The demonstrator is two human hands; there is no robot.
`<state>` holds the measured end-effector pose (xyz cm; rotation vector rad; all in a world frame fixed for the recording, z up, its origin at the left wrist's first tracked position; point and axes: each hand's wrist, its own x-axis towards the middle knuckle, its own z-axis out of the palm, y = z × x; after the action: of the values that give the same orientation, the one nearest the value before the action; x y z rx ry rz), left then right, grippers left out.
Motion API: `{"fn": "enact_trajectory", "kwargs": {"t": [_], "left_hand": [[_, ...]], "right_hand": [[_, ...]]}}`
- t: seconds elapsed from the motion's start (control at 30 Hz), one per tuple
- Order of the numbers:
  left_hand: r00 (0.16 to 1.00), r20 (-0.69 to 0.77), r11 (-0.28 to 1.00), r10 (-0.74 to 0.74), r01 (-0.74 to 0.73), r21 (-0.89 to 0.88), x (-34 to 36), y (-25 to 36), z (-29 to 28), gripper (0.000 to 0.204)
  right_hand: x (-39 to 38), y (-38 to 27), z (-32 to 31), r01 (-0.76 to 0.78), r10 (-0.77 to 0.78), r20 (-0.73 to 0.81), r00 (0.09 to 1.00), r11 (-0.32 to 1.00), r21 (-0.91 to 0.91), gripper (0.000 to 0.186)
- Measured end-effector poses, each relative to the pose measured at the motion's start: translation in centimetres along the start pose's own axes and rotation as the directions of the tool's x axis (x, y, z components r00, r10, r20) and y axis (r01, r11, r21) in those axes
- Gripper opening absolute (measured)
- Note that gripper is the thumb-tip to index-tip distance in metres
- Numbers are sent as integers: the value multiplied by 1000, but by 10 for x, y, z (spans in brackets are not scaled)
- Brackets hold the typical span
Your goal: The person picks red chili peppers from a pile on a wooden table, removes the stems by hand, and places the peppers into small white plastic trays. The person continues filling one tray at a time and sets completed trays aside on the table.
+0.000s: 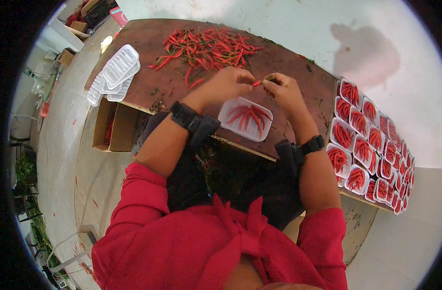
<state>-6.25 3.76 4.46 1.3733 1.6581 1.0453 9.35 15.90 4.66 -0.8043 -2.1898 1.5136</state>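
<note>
Over the brown table, my left hand [229, 83] is closed around a red chili pepper [256, 83], whose stem end points right. My right hand [283, 89] pinches at that stem end, its fingertips close to the left ones. Just below both hands sits a white plastic tray [229, 107] with several red chilies [251, 117] fanned out in it. Beyond my left hand spreads a large loose heap of red chilies [209, 46], some with green stems.
Empty white trays [119, 65] are stacked at the table's left edge. Many chili-filled trays [361, 121] stand in stacked rows on the right. A cardboard box [121, 126] is below the left edge. Stem scraps dot the tabletop [303, 72], and a pale wall [288, 29] rises behind.
</note>
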Motion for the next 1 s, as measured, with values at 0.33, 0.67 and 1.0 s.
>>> {"fn": "enact_trajectory", "kwargs": {"t": [0.33,0.67,1.0], "left_hand": [[987,11,983,163,-164,87,-1,0,-9,21],[976,69,807,208,-211,552,0,-23,-5,21],[991,93,726,99,-136,675,1,-28,10,22]], "right_hand": [[1,1,-8,-143,88,180,980,937,320,16],[-1,10,-24,44,-41,19,999,800,-598,35],[-5,14,-2,87,78,188,979,675,-733,26]]}}
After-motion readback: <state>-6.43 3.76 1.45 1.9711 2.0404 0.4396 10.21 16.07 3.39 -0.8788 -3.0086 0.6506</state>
